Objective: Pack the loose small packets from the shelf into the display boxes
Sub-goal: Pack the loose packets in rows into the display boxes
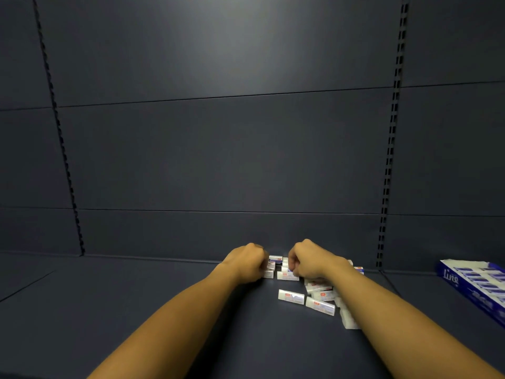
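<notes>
Both my hands, left (247, 262) and right (308, 259), grip clamped on loose packets (291, 294) mid-frame on the shelf (136, 310); next I likely carry them to the display box (448, 279) at right.

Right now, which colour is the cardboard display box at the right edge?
Blue cardboard display box with white lettering, seen in the head view.

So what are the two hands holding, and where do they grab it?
Both hands curl round small white packets at the back of the shelf. The left hand covers its packets' left ends; the right hand pinches one's top edge, it seems.
</notes>
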The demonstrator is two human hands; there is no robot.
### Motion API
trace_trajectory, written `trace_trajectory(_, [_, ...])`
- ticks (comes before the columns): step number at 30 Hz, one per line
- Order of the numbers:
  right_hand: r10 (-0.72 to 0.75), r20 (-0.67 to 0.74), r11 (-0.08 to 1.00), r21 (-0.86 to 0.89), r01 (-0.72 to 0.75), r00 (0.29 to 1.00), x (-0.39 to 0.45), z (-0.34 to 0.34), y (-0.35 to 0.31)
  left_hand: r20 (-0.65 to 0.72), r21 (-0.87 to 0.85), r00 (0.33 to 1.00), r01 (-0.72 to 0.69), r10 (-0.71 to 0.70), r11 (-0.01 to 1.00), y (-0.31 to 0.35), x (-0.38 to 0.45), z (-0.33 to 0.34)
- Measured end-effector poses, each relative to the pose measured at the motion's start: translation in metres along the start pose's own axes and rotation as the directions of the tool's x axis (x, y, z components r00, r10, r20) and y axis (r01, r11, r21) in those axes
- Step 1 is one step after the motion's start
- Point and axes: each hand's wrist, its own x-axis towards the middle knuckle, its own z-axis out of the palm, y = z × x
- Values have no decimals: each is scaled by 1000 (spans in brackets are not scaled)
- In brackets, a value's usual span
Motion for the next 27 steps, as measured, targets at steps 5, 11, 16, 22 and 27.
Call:
trace_trajectory(5, [25,-7,1000,-17,-25,1000,3,2,-6,-2,-58,999,-34,34,998,-6,-4,0])
trace_trajectory(11, [26,9,998,-49,-25,1000,-1,1,-16,17,-129,999,-28,30,991,-11,-4,-4])
trace_trajectory(16, [48,73,998,-42,-45,996,-2,1,-18,87,-243,996,-15,37,970,-16,-3,-3])
trace_trajectory(22, [50,102,999,8,-51,994,-1,6,-19,82,-370,996,9,23,929,-24,-5,5])
trace_trajectory(27, [66,76,998,-8,-65,995,0,8,-23,40,-402,999,15,1,915,-30,-10,6])
